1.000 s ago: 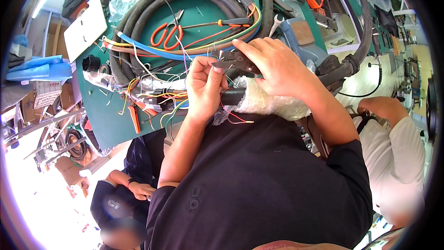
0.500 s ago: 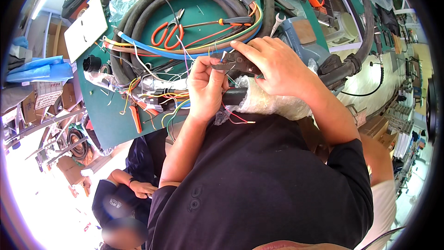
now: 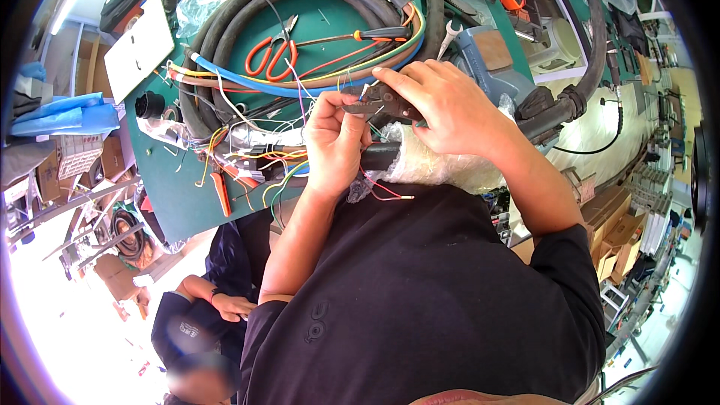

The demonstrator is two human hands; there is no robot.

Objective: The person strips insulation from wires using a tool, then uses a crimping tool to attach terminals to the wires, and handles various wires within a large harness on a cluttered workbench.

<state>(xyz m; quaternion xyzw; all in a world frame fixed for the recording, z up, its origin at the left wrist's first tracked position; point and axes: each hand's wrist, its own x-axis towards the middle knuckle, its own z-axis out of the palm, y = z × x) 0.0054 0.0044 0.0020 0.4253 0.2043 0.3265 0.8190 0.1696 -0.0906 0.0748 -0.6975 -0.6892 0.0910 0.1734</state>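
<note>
My right hand is closed round dark wire strippers, whose jaws point left toward my other hand; the handles are mostly hidden under my palm. My left hand pinches a thin wire right at those jaws; the wire's far end is hidden by my fingers. Under both hands runs a thick black cable, wrapped in clear plastic film on its right part. Loose yellow, green and red wires fan out to the left of my left hand.
A coiled black cable lies on the green table, with orange-handled scissors and a screwdriver inside it. A wrench and a blue-grey device stand beyond my right hand. Another person is at lower left.
Both hands and the wire strippers stay nearly in place. A person in light clothing behind my right arm has left view, and open cardboard boxes show there now.
</note>
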